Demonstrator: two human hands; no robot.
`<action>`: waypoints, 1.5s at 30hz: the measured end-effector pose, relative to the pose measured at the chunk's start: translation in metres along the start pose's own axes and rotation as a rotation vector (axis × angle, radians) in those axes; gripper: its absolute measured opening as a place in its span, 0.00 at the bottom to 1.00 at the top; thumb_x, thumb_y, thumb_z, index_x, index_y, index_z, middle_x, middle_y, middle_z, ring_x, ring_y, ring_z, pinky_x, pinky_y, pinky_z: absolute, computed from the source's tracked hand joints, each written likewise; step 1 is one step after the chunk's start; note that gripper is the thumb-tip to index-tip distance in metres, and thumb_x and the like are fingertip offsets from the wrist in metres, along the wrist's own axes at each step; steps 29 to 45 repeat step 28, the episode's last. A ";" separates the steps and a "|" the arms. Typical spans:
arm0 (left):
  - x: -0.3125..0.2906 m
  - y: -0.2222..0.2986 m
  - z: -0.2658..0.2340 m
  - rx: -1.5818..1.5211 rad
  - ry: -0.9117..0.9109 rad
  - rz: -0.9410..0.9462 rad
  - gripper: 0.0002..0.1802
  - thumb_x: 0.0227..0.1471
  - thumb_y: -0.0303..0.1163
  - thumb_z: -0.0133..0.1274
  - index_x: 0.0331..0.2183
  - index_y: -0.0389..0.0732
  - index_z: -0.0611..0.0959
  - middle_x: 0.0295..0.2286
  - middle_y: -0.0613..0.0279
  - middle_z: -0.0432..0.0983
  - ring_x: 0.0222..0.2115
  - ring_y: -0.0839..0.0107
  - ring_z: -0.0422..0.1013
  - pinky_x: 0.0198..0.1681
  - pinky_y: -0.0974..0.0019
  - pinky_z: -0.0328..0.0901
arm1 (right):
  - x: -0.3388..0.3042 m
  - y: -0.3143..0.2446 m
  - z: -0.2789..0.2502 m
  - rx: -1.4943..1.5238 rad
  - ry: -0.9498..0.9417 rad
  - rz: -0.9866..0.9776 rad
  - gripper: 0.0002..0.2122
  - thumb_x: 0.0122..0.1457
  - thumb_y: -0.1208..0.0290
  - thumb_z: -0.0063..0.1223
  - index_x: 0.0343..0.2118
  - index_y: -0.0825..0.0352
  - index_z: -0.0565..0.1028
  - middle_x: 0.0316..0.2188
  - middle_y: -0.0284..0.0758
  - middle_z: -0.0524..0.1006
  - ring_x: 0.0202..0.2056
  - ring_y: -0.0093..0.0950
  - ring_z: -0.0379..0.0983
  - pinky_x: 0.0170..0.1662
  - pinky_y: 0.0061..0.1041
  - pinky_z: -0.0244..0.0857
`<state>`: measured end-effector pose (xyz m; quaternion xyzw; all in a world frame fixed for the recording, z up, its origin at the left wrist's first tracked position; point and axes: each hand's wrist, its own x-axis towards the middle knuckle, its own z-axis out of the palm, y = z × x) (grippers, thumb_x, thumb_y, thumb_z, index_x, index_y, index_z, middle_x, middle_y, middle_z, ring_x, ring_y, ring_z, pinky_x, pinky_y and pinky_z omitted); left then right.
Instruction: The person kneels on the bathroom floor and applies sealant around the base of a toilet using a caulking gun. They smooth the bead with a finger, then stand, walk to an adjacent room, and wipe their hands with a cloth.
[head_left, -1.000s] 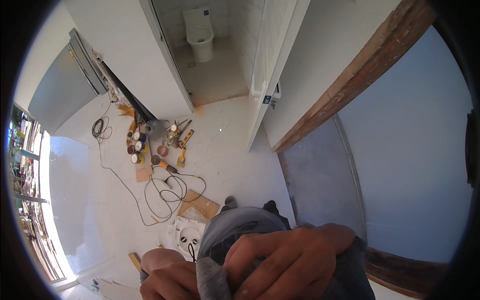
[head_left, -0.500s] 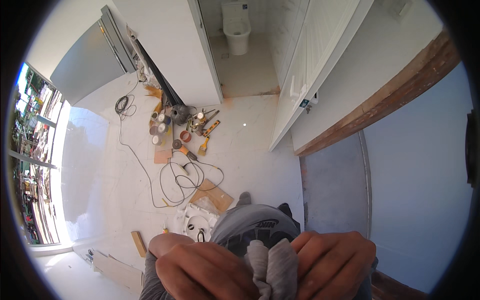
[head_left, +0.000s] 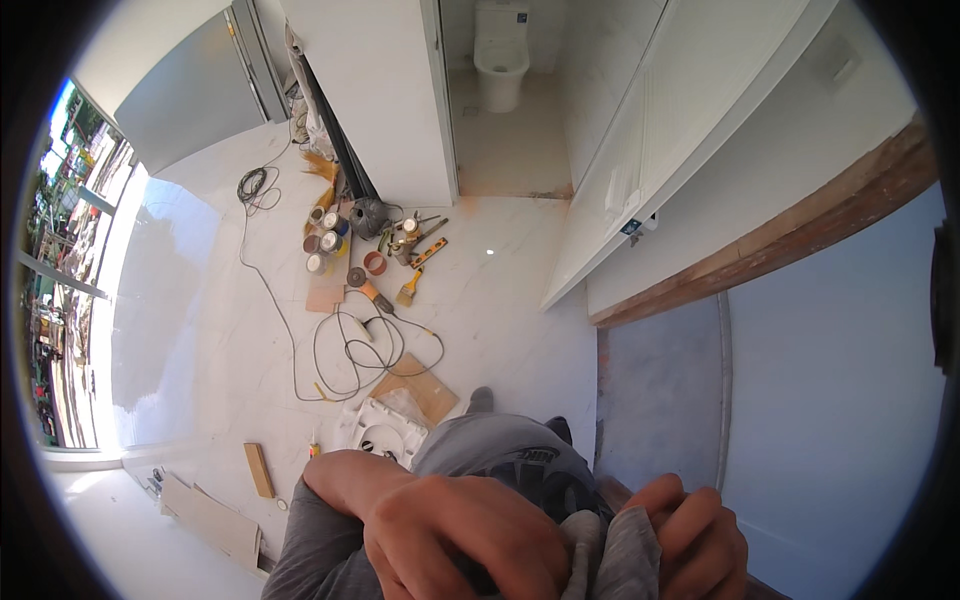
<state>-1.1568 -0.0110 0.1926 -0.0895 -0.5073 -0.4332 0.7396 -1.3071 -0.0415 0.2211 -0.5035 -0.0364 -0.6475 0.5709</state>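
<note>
Close in front of my body, a bunched piece of grey cloth is gripped between my hands at the bottom of the view. My left hand is curled over its left side, with the fingertips partly hidden. On the other side, my right hand pinches the cloth's upper right edge with bent fingers. Behind the hands is the grey clothing on my body, and the tip of a shoe shows beyond it.
On the pale tiled floor lie an angle grinder with a looped cord, a paintbrush, a spirit level and several cans. A wooden board and white foam packaging lie nearer. An open white door stands right of a toilet.
Both hands and the cloth have shifted right and slightly down. My right hand has turned, its fingers now bent over the cloth's edge. The whole view has tilted a little.
</note>
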 end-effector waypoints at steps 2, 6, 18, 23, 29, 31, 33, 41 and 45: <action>0.002 0.007 -0.006 0.000 -0.050 -0.068 0.05 0.54 0.25 0.65 0.35 0.38 0.90 0.37 0.47 0.81 0.30 0.61 0.77 0.31 0.62 0.73 | -0.007 0.002 0.012 -0.076 0.138 -0.083 0.12 0.56 0.65 0.62 0.18 0.49 0.72 0.24 0.17 0.74 0.29 0.26 0.61 0.34 0.32 0.49; 0.007 0.006 -0.007 -0.075 -0.030 -0.069 0.05 0.53 0.24 0.65 0.34 0.36 0.90 0.37 0.46 0.80 0.31 0.60 0.77 0.33 0.62 0.73 | -0.010 -0.002 0.014 -0.173 0.118 -0.165 0.13 0.56 0.66 0.61 0.17 0.49 0.70 0.20 0.17 0.72 0.27 0.25 0.62 0.35 0.32 0.51; 0.001 -0.001 -0.014 -0.272 -0.129 -0.317 0.08 0.55 0.29 0.65 0.34 0.33 0.88 0.36 0.48 0.79 0.32 0.61 0.79 0.35 0.63 0.73 | 0.022 -0.039 -0.083 0.141 -0.857 -0.110 0.06 0.60 0.66 0.63 0.39 0.57 0.83 0.36 0.31 0.83 0.39 0.31 0.76 0.45 0.46 0.68; -0.002 -0.006 -0.010 -0.373 -0.024 -0.291 0.14 0.54 0.33 0.66 0.36 0.31 0.84 0.37 0.46 0.78 0.31 0.62 0.78 0.33 0.66 0.72 | 0.005 -0.055 -0.148 -0.549 -0.699 0.282 0.13 0.57 0.64 0.66 0.37 0.70 0.81 0.32 0.39 0.83 0.33 0.35 0.78 0.38 0.34 0.74; -0.011 -0.013 0.008 -0.450 -0.027 -0.204 0.20 0.50 0.37 0.69 0.37 0.31 0.81 0.41 0.44 0.77 0.35 0.61 0.78 0.37 0.64 0.71 | -0.086 -0.021 -0.270 -0.880 -0.071 0.924 0.16 0.57 0.63 0.67 0.42 0.69 0.81 0.36 0.36 0.83 0.38 0.28 0.77 0.42 0.27 0.70; -0.011 -0.013 0.008 -0.450 -0.027 -0.204 0.20 0.50 0.37 0.69 0.37 0.31 0.81 0.41 0.44 0.77 0.35 0.61 0.78 0.37 0.64 0.71 | -0.086 -0.021 -0.270 -0.880 -0.071 0.924 0.16 0.57 0.63 0.67 0.42 0.69 0.81 0.36 0.36 0.83 0.38 0.28 0.77 0.42 0.27 0.70; -0.011 -0.013 0.008 -0.450 -0.027 -0.204 0.20 0.50 0.37 0.69 0.37 0.31 0.81 0.41 0.44 0.77 0.35 0.61 0.78 0.37 0.64 0.71 | -0.086 -0.021 -0.270 -0.880 -0.071 0.924 0.16 0.57 0.63 0.67 0.42 0.69 0.81 0.36 0.36 0.83 0.38 0.28 0.77 0.42 0.27 0.70; -0.011 -0.013 0.008 -0.450 -0.027 -0.204 0.20 0.50 0.37 0.69 0.37 0.31 0.81 0.41 0.44 0.77 0.35 0.61 0.78 0.37 0.64 0.71 | -0.086 -0.021 -0.270 -0.880 -0.071 0.924 0.16 0.57 0.63 0.67 0.42 0.69 0.81 0.36 0.36 0.83 0.38 0.28 0.77 0.42 0.27 0.70; -0.011 -0.013 0.008 -0.450 -0.027 -0.204 0.20 0.50 0.37 0.69 0.37 0.31 0.81 0.41 0.44 0.77 0.35 0.61 0.78 0.37 0.64 0.71 | -0.086 -0.021 -0.270 -0.880 -0.071 0.924 0.16 0.57 0.63 0.67 0.42 0.69 0.81 0.36 0.36 0.83 0.38 0.28 0.77 0.42 0.27 0.70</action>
